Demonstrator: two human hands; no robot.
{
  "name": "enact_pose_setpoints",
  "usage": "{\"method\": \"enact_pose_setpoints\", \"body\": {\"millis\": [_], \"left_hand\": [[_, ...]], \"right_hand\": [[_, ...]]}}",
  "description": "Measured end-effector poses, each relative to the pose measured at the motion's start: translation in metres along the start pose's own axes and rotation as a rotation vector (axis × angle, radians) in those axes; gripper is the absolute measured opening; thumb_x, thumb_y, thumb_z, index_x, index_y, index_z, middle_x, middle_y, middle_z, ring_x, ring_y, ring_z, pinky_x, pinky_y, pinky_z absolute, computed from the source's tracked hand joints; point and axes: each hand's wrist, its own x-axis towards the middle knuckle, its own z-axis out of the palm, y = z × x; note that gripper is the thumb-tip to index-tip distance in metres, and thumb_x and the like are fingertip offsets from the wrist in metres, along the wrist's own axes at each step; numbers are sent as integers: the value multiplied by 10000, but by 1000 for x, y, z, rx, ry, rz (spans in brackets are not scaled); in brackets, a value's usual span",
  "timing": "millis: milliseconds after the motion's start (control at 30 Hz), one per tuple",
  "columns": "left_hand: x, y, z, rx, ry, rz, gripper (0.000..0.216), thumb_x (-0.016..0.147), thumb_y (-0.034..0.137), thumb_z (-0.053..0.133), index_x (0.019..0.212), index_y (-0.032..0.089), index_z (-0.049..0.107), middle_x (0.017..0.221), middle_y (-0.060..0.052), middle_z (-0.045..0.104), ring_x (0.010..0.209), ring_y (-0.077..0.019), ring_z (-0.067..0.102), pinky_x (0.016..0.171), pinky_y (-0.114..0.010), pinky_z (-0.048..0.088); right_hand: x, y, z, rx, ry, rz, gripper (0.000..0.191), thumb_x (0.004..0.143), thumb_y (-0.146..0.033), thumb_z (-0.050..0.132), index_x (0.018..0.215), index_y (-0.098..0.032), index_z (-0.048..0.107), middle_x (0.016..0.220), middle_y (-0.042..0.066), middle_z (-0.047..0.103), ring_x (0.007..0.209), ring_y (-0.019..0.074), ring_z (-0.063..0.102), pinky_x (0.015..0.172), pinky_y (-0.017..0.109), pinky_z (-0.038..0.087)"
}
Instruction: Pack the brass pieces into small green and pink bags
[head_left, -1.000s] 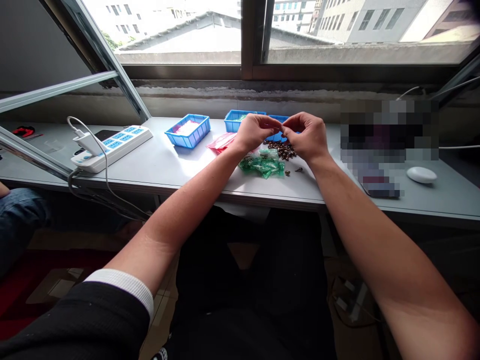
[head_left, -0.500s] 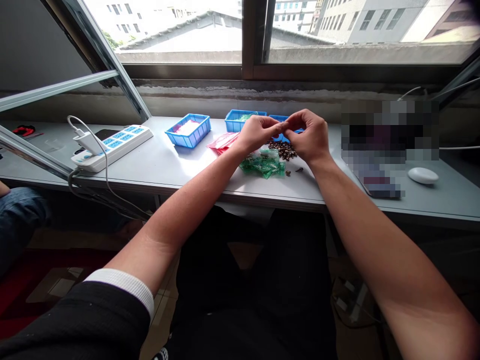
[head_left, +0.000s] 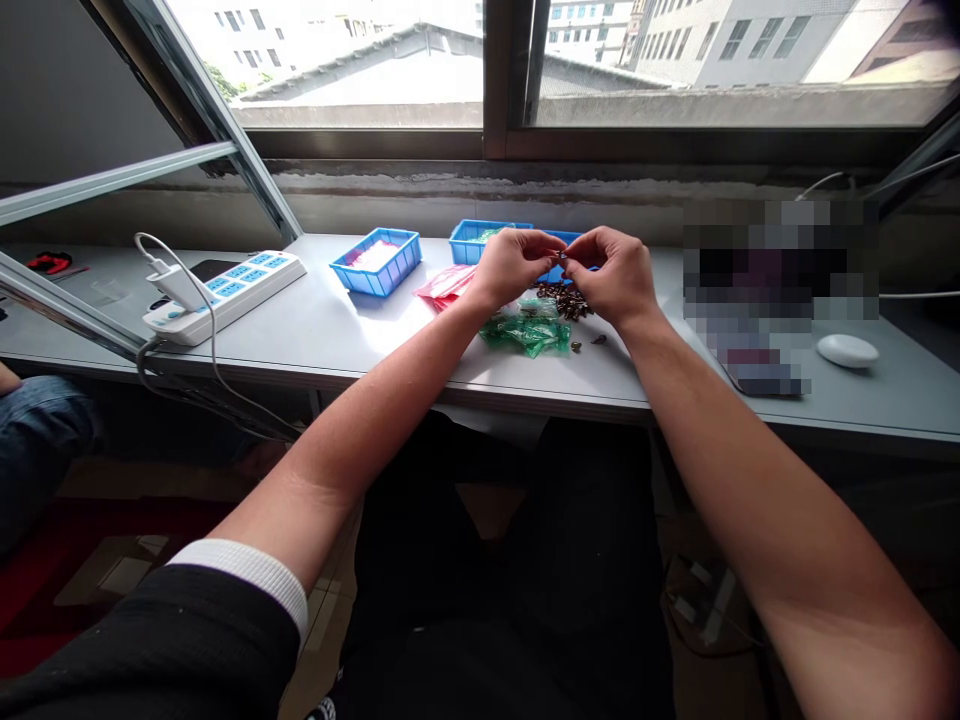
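Note:
My left hand (head_left: 516,268) and my right hand (head_left: 611,272) meet fingertip to fingertip above the desk. Both are closed in a pinch around a small dark metallic piece (head_left: 560,257), mostly covered by the fingers, so its kind does not show. Below them lies a pile of small brown metallic pieces (head_left: 574,301); two loose pieces (head_left: 598,339) sit nearer the desk edge. Crumpled green plastic bags (head_left: 529,334) rest under my left wrist, beside pink plastic bags (head_left: 448,286).
Blue baskets stand at the back: one with pinkish contents (head_left: 409,262), one with green contents (head_left: 466,252), and another behind my hands. A white power strip (head_left: 225,297) lies left. At right are a white mouse (head_left: 847,351) and a blurred-out area. Someone's jeans-clad leg (head_left: 45,440) shows far left.
My fingertips have parted slightly and shifted a little left, so the small dark piece between them now shows. The things on the desk look unmoved.

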Motion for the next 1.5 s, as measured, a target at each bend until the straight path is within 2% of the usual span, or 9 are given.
{"method": "enact_pose_setpoints", "body": {"millis": [100,233,333,433,667,967,1200,1333,1500], "left_hand": [[2,-4,0,-29,-7,-18,280,903,100,946,1147,224,1006,1197,-89,1002,1227,-284,953,1220,-443,747],[5,-11,2,-131,0,-53,394,971,186,1013,1360,196,956,1117,-86,978,1060,-250,943,1054,-407,755],[6,-12,2,-100,-33,-48,296,1063,446,1047,1205,198,972,1067,-92,959,987,-227,916,953,-368,731],[4,-11,1,-58,-86,-66,442,1065,641,1053,1060,203,987,994,-92,937,933,-212,890,897,-349,710],[5,-12,0,-92,-35,-80,114,1022,229,1033,1132,207,1018,954,-55,930,869,-189,857,922,-371,725],[4,-3,1,-86,-13,-66,265,900,97,991,1135,219,1010,1185,-98,1003,1215,-288,955,1212,-471,764],[6,-6,1,-172,-20,-57,589,950,61,915,1529,162,877,1179,-103,990,1209,-312,959,1193,-487,759],[5,-11,0,14,26,65,397,1005,120,871,1390,186,937,1224,-116,986,1181,-291,927,1200,-465,721],[4,-17,-3,334,5,168,318,923,84,792,1091,263,994,1167,-84,977,1117,-306,871,1163,-481,672]], "right_hand": [[0,4,-1,-10,-6,23,268,948,-386,1038,959,-334,775,999,35,926,937,291,887,961,499,792],[0,2,-2,-24,-19,5,176,962,-285,980,1059,-334,842,975,21,913,915,283,878,989,510,788],[-1,-2,-2,-11,3,-18,141,990,-247,955,1025,-318,838,1028,44,926,982,295,897,1044,535,788],[-1,-5,-3,-16,12,-8,205,984,-239,981,985,-322,794,1061,56,933,1036,312,909,1063,551,794],[-2,-3,-3,32,31,2,123,997,-232,908,1000,-320,821,1067,49,945,1012,296,919,1045,537,811],[2,11,0,98,-11,66,220,925,-413,1038,939,-299,850,931,42,916,866,310,894,902,568,810],[0,6,-3,42,-11,10,147,978,-302,960,1117,-303,915,1013,45,945,968,313,928,979,535,803],[3,4,-6,-25,104,-21,82,1044,-375,927,1051,-309,878,1027,73,937,966,324,920,999,554,816],[15,29,-5,92,256,91,208,1094,-509,919,1119,-320,833,971,67,898,788,319,889,729,545,819]]}}
